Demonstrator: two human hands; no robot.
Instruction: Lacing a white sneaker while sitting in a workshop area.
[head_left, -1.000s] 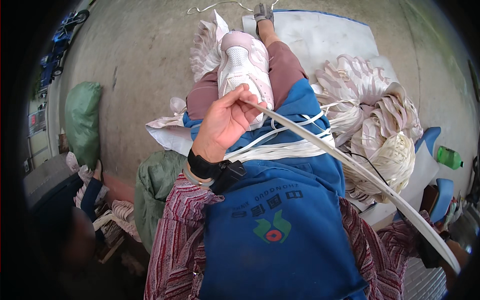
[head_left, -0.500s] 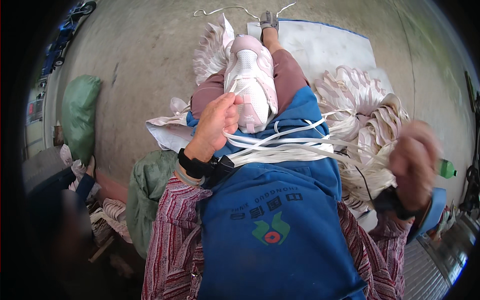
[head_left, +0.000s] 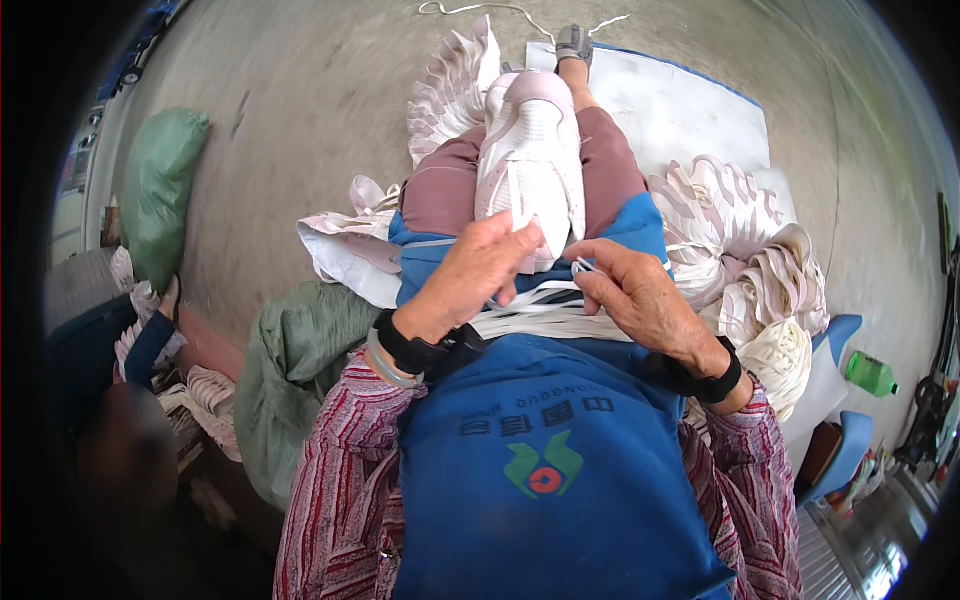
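Note:
A white and pale pink shoe upper (head_left: 530,160) lies lengthwise on my lap, between my thighs. My left hand (head_left: 480,265) is closed at its near end, thumb and fingers pinched on a white shoelace (head_left: 516,190) that runs up the upper. To the right, my right hand (head_left: 640,300) pinches a short bit of white lace between thumb and forefinger, apart from the upper. More white laces (head_left: 550,325) lie across my blue apron (head_left: 560,400), partly under both hands.
Stacked pink and white uppers fan out at the right (head_left: 720,220) and far left (head_left: 455,90). A bundle of laces (head_left: 780,360) sits at the right, near a green bottle (head_left: 872,374). Green sacks (head_left: 165,190) stand at the left. A person's blurred arm shows at lower left.
My right hand has come in from the far right to beside the upper, now pinching lace. My left hand has moved nearer the upper's near end. The view has shifted slightly.

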